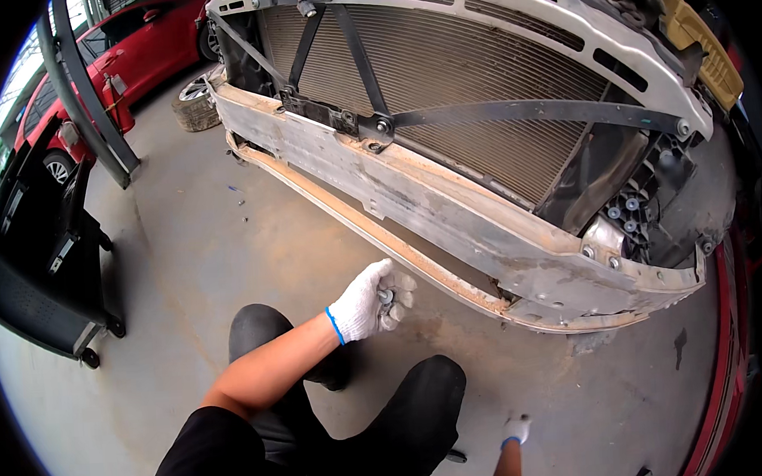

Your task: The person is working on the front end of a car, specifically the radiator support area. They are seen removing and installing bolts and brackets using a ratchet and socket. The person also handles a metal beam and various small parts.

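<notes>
Left hand (369, 301), white glove with blue cuff, fingers curled loosely around a few small metal fasteners (387, 297) in the palm; exact count and kind hard to read. Hand is off the floor (175, 249), just beside the front edge of the tan lower rail (372, 224), around mid-length, looks apart from it. Right hand (517, 429), also gloved, is low near the bottom edge of view, well apart from the left and to the right of the right knee (428, 391); too small to tell whether its fingers are spread or closed, or if it holds anything. Stripped car front runs diagonally: silver bumper beam (378, 191) above the lower rail, dark slot between them, radiator (468, 87) behind, black brace (521, 110) crossing it. Beam's left end reaches toward a loose wheel (195, 118) by the red car (143, 56); its right end nears a red strip (721, 392) on the floor's right side. Room to move: broad floor stretch between black cart (43, 290) at the left edge and left knee (261, 330), narrower band between knees and rail, more floor right of the right knee.
</notes>
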Demonstrator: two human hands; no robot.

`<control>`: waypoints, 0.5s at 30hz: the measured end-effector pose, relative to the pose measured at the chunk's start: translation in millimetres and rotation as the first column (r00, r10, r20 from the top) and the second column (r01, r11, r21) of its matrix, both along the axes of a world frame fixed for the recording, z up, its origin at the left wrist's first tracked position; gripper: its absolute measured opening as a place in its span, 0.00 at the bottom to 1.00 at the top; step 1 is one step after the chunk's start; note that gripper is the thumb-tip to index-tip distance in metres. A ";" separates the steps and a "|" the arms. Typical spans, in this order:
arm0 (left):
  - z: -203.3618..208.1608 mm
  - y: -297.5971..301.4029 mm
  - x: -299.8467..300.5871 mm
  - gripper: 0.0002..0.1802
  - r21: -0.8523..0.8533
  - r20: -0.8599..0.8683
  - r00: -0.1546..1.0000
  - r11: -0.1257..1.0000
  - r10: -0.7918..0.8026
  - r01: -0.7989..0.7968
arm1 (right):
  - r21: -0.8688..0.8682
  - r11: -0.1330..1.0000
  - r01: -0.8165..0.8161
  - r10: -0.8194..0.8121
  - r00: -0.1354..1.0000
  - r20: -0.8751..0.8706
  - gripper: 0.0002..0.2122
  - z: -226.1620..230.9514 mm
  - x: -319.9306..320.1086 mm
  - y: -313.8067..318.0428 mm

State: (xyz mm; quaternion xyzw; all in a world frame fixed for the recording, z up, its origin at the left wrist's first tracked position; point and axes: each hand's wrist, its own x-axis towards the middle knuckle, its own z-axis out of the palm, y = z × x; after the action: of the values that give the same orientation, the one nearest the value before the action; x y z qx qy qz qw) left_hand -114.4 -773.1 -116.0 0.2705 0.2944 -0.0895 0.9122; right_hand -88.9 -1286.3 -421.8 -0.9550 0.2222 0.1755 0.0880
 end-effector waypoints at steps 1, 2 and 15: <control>0.0 0.7 0.3 0.18 0.083 0.025 0.998 0.995 -0.054 0.052 | -0.014 1.000 0.014 -0.016 0.989 -0.144 0.30 -27.7 -35.5 9.5; -9.7 -1.0 1.5 0.17 0.165 0.044 0.993 0.981 -0.112 0.103 | 0.048 0.997 0.067 -0.050 0.956 -0.289 0.35 -52.1 -82.4 19.6; -106.1 -2.0 -36.2 0.19 0.512 -0.111 0.890 0.742 -0.442 0.433 | 0.241 0.944 0.227 -0.231 0.973 -0.012 0.28 -58.9 -86.5 132.1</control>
State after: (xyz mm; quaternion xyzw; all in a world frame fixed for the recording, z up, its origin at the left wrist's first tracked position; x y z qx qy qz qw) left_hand -150.6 -775.1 -222.1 0.5703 0.2275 -0.2149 0.7595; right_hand -175.4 -1154.3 -480.7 -0.9064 0.3080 0.1821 0.2246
